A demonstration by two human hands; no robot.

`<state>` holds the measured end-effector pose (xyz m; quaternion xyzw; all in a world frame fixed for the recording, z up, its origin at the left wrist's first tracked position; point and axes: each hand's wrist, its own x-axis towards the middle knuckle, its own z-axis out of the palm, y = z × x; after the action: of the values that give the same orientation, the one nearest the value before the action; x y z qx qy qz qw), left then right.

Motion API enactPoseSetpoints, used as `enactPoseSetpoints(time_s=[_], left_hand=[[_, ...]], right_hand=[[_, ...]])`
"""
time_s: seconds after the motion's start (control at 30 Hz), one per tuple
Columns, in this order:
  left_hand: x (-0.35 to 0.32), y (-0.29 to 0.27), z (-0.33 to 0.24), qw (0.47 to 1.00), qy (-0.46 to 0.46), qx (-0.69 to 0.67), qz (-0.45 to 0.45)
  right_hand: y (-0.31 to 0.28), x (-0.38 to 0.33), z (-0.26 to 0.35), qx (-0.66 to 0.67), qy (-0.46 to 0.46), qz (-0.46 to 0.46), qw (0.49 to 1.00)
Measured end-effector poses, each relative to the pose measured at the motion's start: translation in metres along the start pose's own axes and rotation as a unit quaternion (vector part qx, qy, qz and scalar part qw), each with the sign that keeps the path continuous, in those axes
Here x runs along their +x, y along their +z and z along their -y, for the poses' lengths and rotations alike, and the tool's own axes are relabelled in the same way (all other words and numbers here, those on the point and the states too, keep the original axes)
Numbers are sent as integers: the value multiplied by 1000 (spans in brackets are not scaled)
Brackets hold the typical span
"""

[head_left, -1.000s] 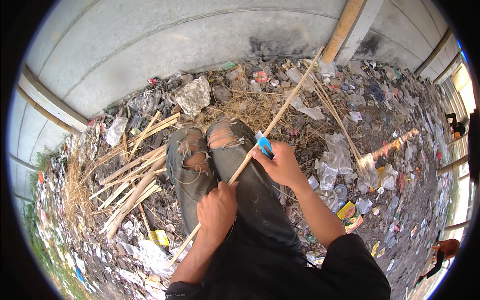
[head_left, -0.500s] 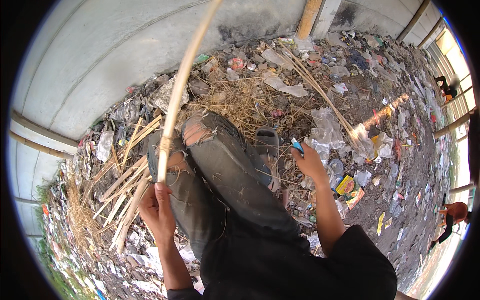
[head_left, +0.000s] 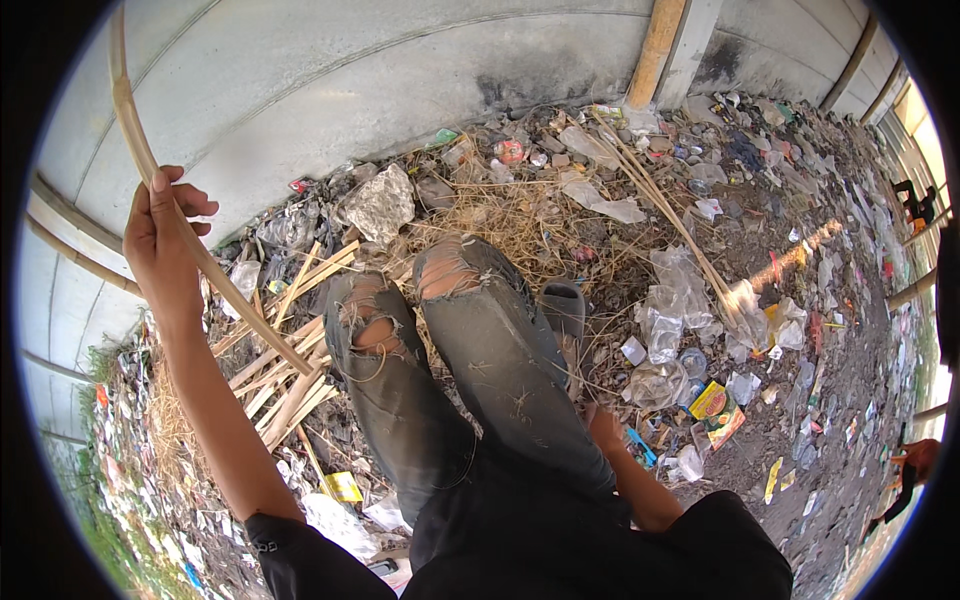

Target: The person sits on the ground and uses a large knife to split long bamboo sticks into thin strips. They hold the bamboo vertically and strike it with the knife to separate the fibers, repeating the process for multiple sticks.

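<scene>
My left hand (head_left: pixel 163 250) is raised at the left, its thumb and fingers gripping a long pale bamboo strip (head_left: pixel 228 288). The strip slants from the upper left down to a pile of split bamboo pieces (head_left: pixel 300 395) beside my left knee. My right hand (head_left: pixel 603 430) is low beside my right thigh. Its fingers are mostly hidden there, so whether it holds anything does not show. Just right of that hand is a slim blue object (head_left: pixel 641 447), of a kind I cannot make out. My knees, in torn dark trousers (head_left: pixel 510 340), are bent between the hands.
Litter and plastic bags (head_left: pixel 670 300) cover the ground. Thin sticks (head_left: pixel 670 210) lie ahead to the right, near dry straw (head_left: pixel 500 215). A large stone (head_left: pixel 380 203) rests below the grey wall (head_left: pixel 400 70). A person in orange (head_left: pixel 915 465) is at the far right.
My left hand has moved left and up, tilting the strip's top leftward and its lower end toward the pile. My right hand, earlier holding a small blue thing, has come back beside my thigh.
</scene>
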<state>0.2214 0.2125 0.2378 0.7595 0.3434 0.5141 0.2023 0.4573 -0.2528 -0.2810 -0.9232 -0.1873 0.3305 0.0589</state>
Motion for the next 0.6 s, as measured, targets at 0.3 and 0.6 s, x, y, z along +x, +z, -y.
enactPoseSetpoints(time_s=[0.3,0.6], left_hand=[[101,43,-29,990,82,-97,-55],[111,136,-2,987,85,-28,133]], right_hand=[[4,13,-19,78,12,-55,995],[-170,-1,-79,306,12,-37,951]])
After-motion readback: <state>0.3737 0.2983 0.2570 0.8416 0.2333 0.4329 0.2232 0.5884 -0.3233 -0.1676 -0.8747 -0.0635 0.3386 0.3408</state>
